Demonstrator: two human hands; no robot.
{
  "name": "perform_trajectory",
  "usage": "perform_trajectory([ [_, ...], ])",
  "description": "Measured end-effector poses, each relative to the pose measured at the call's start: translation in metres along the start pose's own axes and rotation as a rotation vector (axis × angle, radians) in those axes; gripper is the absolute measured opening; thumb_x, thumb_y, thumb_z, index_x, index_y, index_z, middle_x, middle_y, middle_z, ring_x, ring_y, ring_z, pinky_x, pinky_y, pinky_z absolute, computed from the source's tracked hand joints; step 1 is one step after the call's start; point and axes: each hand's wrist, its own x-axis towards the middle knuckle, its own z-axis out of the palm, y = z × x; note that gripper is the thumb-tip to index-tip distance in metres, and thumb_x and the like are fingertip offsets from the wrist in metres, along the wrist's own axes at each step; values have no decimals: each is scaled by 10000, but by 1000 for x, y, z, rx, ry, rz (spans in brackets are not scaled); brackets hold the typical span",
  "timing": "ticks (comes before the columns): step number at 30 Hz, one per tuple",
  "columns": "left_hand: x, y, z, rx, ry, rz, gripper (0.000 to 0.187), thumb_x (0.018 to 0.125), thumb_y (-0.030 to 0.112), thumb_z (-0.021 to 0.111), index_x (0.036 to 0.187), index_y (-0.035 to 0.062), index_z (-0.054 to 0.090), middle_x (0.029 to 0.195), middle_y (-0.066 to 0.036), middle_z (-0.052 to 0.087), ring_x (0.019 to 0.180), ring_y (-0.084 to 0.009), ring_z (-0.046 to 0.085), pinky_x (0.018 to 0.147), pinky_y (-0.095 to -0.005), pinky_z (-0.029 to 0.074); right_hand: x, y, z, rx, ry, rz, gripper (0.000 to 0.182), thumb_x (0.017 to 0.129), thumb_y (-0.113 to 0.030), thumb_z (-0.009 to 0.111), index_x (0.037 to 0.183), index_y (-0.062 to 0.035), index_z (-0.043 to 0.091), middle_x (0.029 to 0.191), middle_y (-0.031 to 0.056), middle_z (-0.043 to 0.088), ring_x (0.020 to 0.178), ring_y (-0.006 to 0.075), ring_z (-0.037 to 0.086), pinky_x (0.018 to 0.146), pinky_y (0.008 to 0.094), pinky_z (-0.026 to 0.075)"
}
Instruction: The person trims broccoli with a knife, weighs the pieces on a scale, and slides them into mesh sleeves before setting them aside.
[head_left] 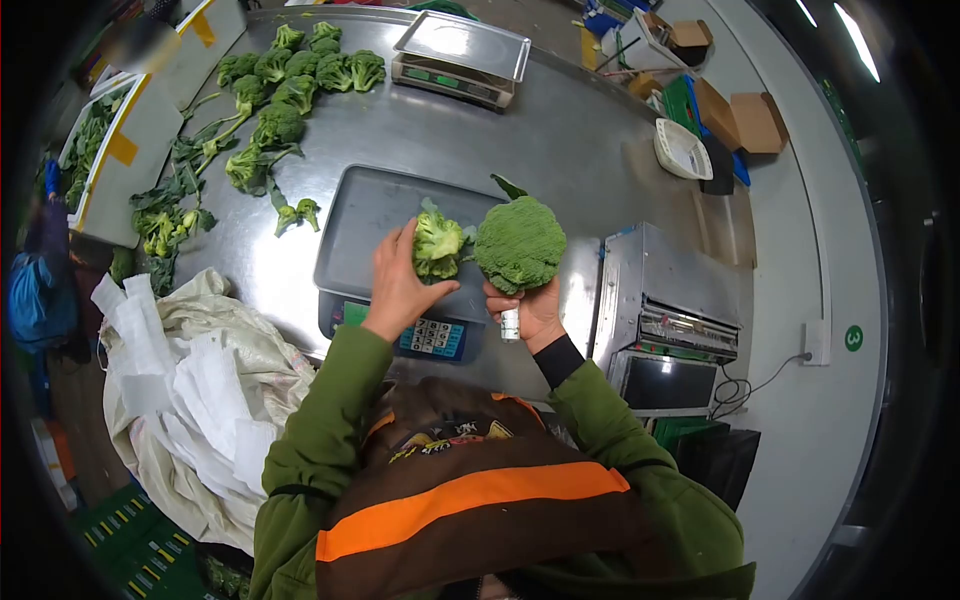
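Observation:
A large broccoli head (520, 245) is held upright by its stem in my right hand (537, 312), whose fingers wrap round the stem. A whitish wrap or label shows on the stem below the fingers. My left hand (402, 280) is beside a smaller, paler broccoli piece (438, 243), with thumb and fingers curved around its left side; the fingertips touch it. Both hands are over the near right part of a grey scale tray (365, 205). Below the tray, the scale's keypad (433, 338) is partly covered by my left hand and sleeve.
Several broccoli heads (300, 65) lie at the back left, with loose leaves nearer. A second scale (460, 50) stands at the back. On the right are a metal machine (670, 300) and a white basket (682, 150). A white sack (200, 390) bulges at the near left.

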Motion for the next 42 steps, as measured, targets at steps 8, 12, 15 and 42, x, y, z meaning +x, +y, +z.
perform_trajectory([
  [8,24,-18,20,159,5,100,940,593,232,906,1394,72,441,1367,-253,411,1235,-400,455,1030,-453,403,-18,2,-4,79,79,-72,501,827,-535,584,987,-62,538,796,27,456,624,130,375,498,241,366],
  [12,27,-50,14,-349,-16,-352,739,698,277,868,1316,78,516,1308,-155,523,1130,-278,572,912,-417,499,-22,-3,-14,77,67,-83,537,815,-523,631,1065,-56,541,897,52,494,642,127,373,524,238,389],
  [15,21,-43,-10,-1405,-127,-794,577,921,374,660,1364,60,462,1261,-144,579,1091,-282,623,827,-414,593,-22,-4,-18,105,80,-74,519,841,-527,604,1049,-56,539,892,47,488,642,126,373,518,239,385],
  [42,-18,-42,-23,280,350,-77,752,679,164,841,1331,64,481,1254,-271,400,1136,-454,445,951,-485,420,89,55,44,-2410,306,-822,534,670,-279,840,1073,-67,563,1061,108,540,891,351,611,701,442,514],
])
